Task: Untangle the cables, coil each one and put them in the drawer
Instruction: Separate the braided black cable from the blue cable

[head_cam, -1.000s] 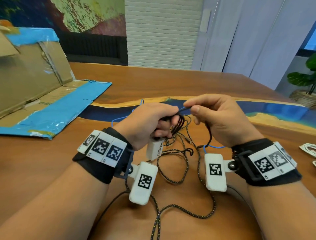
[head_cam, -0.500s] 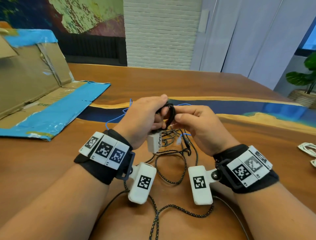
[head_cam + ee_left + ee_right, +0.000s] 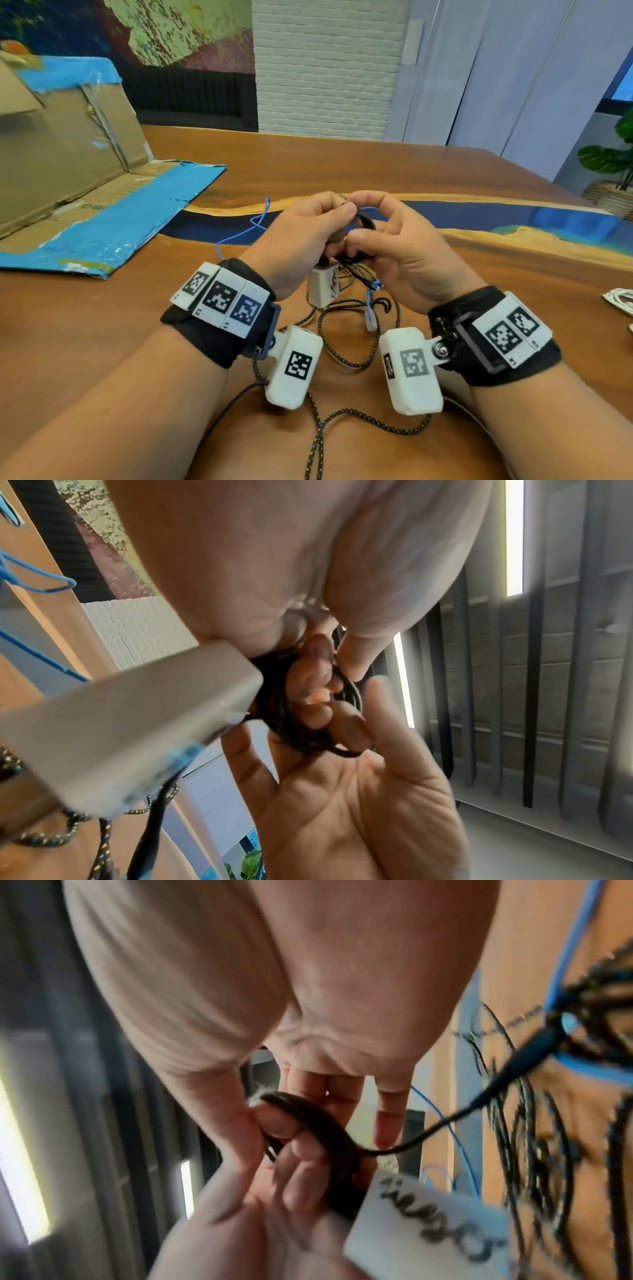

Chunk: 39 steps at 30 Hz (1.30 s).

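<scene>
Just above the wooden table [image 3: 342,161], my left hand [image 3: 339,219] grips a small coil of thin black cable [image 3: 368,224], with its fingers through the loops [image 3: 284,723]. A white charger block [image 3: 322,286] hangs from the coil below that hand. My right hand [image 3: 358,219] meets it from the right, thumb and forefinger pinching the coil [image 3: 325,1131]. The cable's free end runs to a black plug [image 3: 534,1045]. A thin blue cable [image 3: 253,222] and a black braided cable [image 3: 342,353] lie tangled under my hands.
A flattened cardboard box with blue tape [image 3: 85,192] lies at the left. A white coiled cable [image 3: 620,299] sits at the table's right edge. A potted plant [image 3: 613,164] stands beyond the table at the right.
My right hand has moved left and closed in on the left hand, laying the black cable onto the coil. Both hands have risen slightly.
</scene>
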Tool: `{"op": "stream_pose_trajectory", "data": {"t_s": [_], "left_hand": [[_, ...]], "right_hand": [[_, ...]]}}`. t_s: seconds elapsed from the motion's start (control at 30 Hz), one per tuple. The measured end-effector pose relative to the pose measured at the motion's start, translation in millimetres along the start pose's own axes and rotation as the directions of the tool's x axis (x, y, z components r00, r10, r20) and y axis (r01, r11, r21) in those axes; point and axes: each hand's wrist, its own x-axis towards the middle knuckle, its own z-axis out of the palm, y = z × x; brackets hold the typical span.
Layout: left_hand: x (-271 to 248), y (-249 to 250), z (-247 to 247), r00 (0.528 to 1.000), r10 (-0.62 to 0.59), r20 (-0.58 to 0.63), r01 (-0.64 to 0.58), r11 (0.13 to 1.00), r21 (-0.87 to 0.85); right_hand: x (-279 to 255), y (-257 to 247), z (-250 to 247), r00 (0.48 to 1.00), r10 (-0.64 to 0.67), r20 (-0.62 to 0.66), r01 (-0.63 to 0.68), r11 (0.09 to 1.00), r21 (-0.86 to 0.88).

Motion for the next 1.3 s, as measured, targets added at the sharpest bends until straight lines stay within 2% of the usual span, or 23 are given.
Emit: {"op": "stream_pose_trajectory", "data": {"t_s": [0.07,0.17,0.23,0.4,0.57,0.73,0.87,0.97,1.07,1.13,1.23,1.3], "left_hand": [[0.1,0.9,-0.4,1.0,-0.013,0.001,0.013,0.998,-0.06],[1.1,1.3,-2.9,1.0,-0.011,-0.016,0.01,0.998,-0.062],[1.7,1.1,-2.7,0.999,-0.011,-0.038,0.01,1.0,-0.03],[2.7,0.7,-3.4,0.996,-0.042,-0.081,0.045,0.999,0.025],[1.8,1.1,-1.6,0.994,-0.057,-0.091,0.069,0.988,0.136],[0.5,2.3,3.2,0.997,-0.073,-0.039,0.076,0.995,0.061],[1.1,-2.6,4.9,0.996,-0.067,-0.064,0.082,0.954,0.29],[1.6,-1.8,-1.4,0.992,-0.099,-0.08,0.117,0.953,0.279],[1.8,-2.7,-0.2,0.993,-0.081,-0.088,0.104,0.945,0.31],[1.7,-2.5,-0.7,0.995,-0.044,-0.089,0.073,0.93,0.36],[1.6,2.4,-7.8,0.996,-0.014,-0.087,0.042,0.945,0.325],[0.1,6.5,-10.5,0.995,-0.039,-0.086,0.057,0.975,0.216]], "right_hand": [[1.9,2.5,-1.2,0.995,-0.038,-0.095,0.023,0.987,-0.16],[4.2,6.7,-8.4,0.945,-0.131,-0.299,0.026,0.943,-0.33],[4.1,7.2,-13.3,0.92,-0.186,-0.344,0.023,0.904,-0.428],[3.9,4.0,-13.1,0.933,-0.169,-0.317,0.047,0.932,-0.359],[3.8,-4.4,-10.5,0.953,-0.137,-0.269,0.103,0.985,-0.138],[1.0,-11.9,-17.8,0.969,-0.102,-0.226,0.059,0.98,-0.189],[1.9,-9.3,-18.0,0.976,-0.053,-0.21,-0.013,0.953,-0.302],[-0.9,-8.3,-19.6,0.985,-0.005,-0.173,-0.048,0.953,-0.3],[-3.1,-14.0,-18.7,0.989,0.02,-0.146,-0.075,0.923,-0.378],[-5.0,-17.0,-17.2,0.991,0.055,-0.119,-0.091,0.943,-0.321],[-7.5,-17.9,-18.4,0.989,0.113,-0.099,-0.125,0.984,-0.125],[-5.1,-13.5,-20.8,0.988,0.063,-0.143,-0.088,0.981,-0.175]]}}
